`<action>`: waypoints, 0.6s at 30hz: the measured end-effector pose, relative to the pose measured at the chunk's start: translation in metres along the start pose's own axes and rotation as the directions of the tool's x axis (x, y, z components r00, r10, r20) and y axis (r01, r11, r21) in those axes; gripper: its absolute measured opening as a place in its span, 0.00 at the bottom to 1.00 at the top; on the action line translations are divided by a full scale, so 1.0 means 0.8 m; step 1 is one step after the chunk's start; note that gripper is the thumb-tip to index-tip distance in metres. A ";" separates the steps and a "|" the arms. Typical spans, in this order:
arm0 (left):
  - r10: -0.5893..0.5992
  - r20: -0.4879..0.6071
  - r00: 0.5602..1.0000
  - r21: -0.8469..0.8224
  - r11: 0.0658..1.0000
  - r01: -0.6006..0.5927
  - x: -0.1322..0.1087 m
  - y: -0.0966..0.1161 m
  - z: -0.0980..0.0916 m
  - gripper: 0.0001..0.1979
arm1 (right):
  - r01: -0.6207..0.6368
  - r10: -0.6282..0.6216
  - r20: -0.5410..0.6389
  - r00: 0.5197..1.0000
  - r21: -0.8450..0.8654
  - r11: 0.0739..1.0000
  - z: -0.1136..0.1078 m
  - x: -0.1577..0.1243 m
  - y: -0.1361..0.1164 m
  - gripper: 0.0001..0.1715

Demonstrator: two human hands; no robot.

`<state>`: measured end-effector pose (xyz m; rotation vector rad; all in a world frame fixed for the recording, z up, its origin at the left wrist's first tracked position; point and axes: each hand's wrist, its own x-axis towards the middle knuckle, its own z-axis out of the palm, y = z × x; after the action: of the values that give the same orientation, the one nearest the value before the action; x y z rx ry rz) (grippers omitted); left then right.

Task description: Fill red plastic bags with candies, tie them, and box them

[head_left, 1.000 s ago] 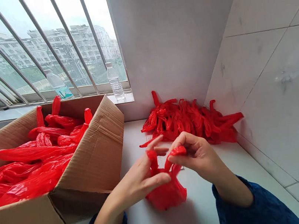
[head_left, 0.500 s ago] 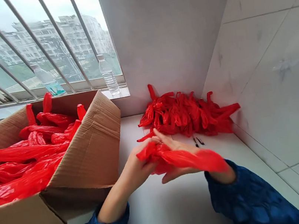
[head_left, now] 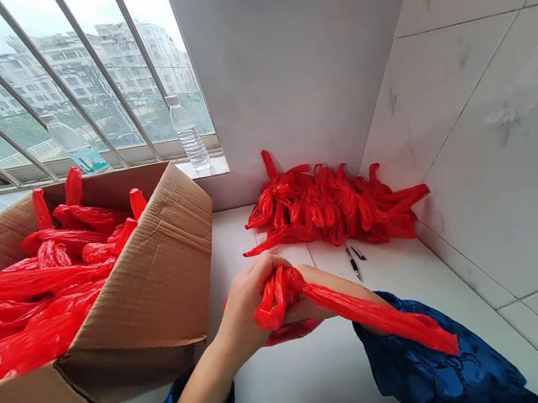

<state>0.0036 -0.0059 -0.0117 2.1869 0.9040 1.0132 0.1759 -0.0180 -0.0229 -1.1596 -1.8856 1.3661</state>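
A red plastic bag point(head_left: 288, 283), twisted into a rope, is bunched between my two hands above the table. My left hand point(head_left: 246, 299) is closed on its gathered part, where a loop of the plastic sticks out. Crossing behind it, my right hand point(head_left: 308, 309) has the bag around it, and its fingers are hidden by the plastic and my left hand. One long twisted end of the bag runs over my right wrist and rests across the blue sleeve. Beyond my hands lies a pile of knotted red plastic bags point(head_left: 331, 209) against the wall.
An open cardboard box point(head_left: 157, 265) filled with red bags stands at left. Two plastic bottles, one plain point(head_left: 190, 136) and one labelled point(head_left: 76, 146), stand on the windowsill by the barred window. A pen point(head_left: 354, 263) and its cap point(head_left: 358, 253) lie on the white table point(head_left: 287, 387).
My right hand, whose fingers showed spread before, has moved behind the left hand and the bag. The bag's twisted end has swung down along the right sleeve. The view has shifted slightly.
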 end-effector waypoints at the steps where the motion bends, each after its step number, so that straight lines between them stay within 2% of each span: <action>1: 0.009 0.004 1.000 0.008 1.000 -0.009 -0.001 0.001 0.000 0.07 | 0.062 -0.060 0.052 0.997 -0.038 0.997 0.000 0.002 0.004 0.12; 4: 0.022 0.002 1.000 0.020 1.000 -0.022 -0.002 0.001 0.000 0.07 | 0.122 -0.113 0.063 0.992 -0.172 0.978 0.000 0.009 0.013 0.12; 8: -0.028 0.020 0.999 0.071 0.997 0.027 -0.002 0.000 0.000 0.07 | 0.170 -0.167 0.035 0.985 -0.243 0.955 -0.001 0.017 0.018 0.12; 12: -0.083 0.038 0.996 0.186 0.980 0.074 -0.007 0.006 -0.009 0.17 | 0.226 -0.236 0.003 0.972 -0.298 0.927 -0.004 0.019 0.017 0.16; 13: -0.083 0.034 0.996 0.217 0.973 0.074 -0.012 0.009 -0.015 0.18 | 0.225 -0.242 -0.022 0.970 -0.293 0.929 -0.005 0.017 0.015 0.17; 15: -0.086 0.031 0.996 0.254 0.964 0.075 -0.025 0.016 -0.034 0.10 | 0.238 -0.250 -0.027 0.968 -0.227 0.944 -0.011 0.010 0.007 0.16; 16: -0.088 0.019 0.996 0.258 0.963 0.081 -0.033 0.021 -0.047 0.07 | 0.254 -0.257 0.005 0.966 -0.172 0.952 -0.015 0.005 0.002 0.13; 18: -0.114 -0.054 0.992 0.284 0.951 0.125 -0.049 0.033 -0.079 0.08 | 0.268 -0.260 0.105 0.960 -0.071 0.961 -0.024 -0.006 -0.007 0.08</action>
<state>-0.0574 -0.0391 0.0253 2.3193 1.2526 0.9140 0.1916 -0.0135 -0.0107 -0.8546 -2.0971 1.2214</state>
